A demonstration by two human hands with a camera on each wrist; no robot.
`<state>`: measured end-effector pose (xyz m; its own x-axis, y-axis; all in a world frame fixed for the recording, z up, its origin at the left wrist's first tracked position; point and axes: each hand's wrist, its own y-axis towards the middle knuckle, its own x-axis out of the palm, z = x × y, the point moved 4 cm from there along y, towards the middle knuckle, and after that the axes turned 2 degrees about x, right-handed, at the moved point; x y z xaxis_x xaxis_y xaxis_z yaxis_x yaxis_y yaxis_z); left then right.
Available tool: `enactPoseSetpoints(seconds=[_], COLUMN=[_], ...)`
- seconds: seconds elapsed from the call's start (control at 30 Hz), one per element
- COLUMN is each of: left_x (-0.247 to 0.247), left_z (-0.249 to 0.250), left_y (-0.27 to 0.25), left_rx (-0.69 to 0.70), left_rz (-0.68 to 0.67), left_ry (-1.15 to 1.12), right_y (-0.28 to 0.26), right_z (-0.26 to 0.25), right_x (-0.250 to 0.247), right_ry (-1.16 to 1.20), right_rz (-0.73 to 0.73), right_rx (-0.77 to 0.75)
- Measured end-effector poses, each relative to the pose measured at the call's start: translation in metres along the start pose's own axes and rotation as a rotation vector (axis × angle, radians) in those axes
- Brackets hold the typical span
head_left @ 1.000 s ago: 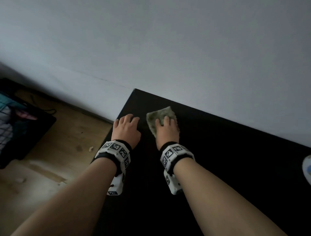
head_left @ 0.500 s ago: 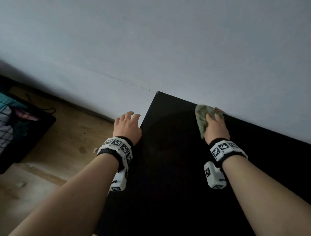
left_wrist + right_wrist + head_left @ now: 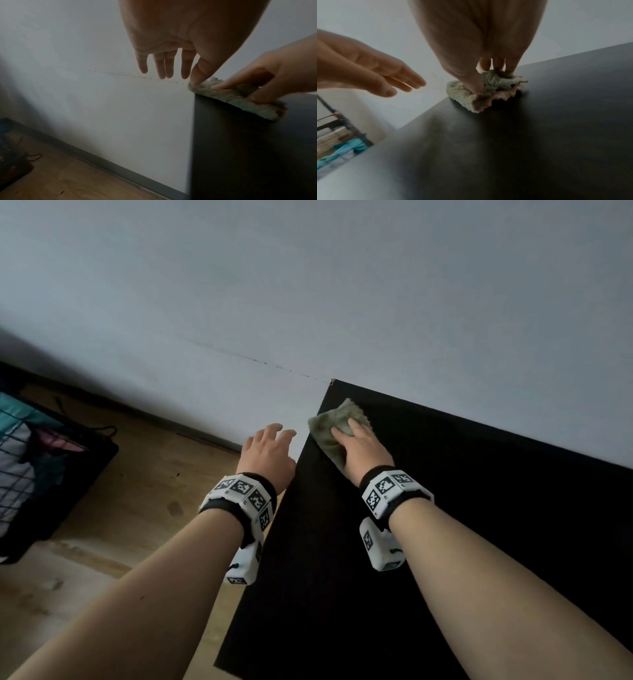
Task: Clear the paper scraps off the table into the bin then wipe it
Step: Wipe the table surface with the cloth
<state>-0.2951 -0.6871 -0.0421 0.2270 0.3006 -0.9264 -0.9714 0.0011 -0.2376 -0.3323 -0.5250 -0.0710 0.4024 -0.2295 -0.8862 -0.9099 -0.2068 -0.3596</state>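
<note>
A green cloth (image 3: 327, 428) lies bunched on the far left corner of the black table (image 3: 445, 542), up against the wall. My right hand (image 3: 358, 440) presses down on it, and the cloth (image 3: 462, 92) is gathered between the thumb and the fingers. My left hand (image 3: 270, 445) hovers just past the table's left edge, over the floor. Its fingers (image 3: 164, 65) are straight, spread and hold nothing. No paper scraps show on the visible part of the table.
A grey wall (image 3: 342, 285) runs along the table's far edge. To the left lies a wooden floor (image 3: 137, 494). On it stands a dark container (image 3: 37, 470) with a wire grid and fabric inside.
My right hand has slid the cloth back left along the far edge into the table's corner. The left hand stays off the left edge, fingers spread.
</note>
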Motion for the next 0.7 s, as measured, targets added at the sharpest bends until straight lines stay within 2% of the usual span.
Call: enactPoseSetpoints(seconds=[0.1, 0.23, 0.3, 0.37, 0.47, 0.63, 0.7], left_x=[0.003, 0.021, 0.032, 0.036, 0.037, 0.042, 0.041], left_z=[0.03, 0.068, 0.079, 0.084, 0.096, 0.118, 0.121], left_y=[0.002, -0.009, -0.018, -0.022, -0.028, -0.045, -0.05], left_rx=[0.079, 0.199, 0.235, 0.241, 0.265, 0.282, 0.268], left_rz=[-0.021, -0.086, -0.121, -0.142, -0.151, -0.134, -0.125], left_ry=[-0.024, -0.008, 0.01, 0.02, 0.026, 0.039, 0.052], right_y=[-0.032, -0.106, -0.145, -0.161, -0.161, -0.147, -0.153], right_z=[0.069, 0.169, 0.196, 0.198, 0.165, 0.062, 0.055], right_x=[-0.007, -0.013, -0.011, -0.004, 0.006, 0.028, 0.035], right_ry=[0.038, 0.066, 0.071, 0.08, 0.052, -0.068, -0.08], right_rz=[0.035, 0.081, 0.086, 0.072, 0.037, -0.116, -0.144], right_rx=[0.194, 0.545, 0.696, 0.762, 0.675, 0.181, 0.111])
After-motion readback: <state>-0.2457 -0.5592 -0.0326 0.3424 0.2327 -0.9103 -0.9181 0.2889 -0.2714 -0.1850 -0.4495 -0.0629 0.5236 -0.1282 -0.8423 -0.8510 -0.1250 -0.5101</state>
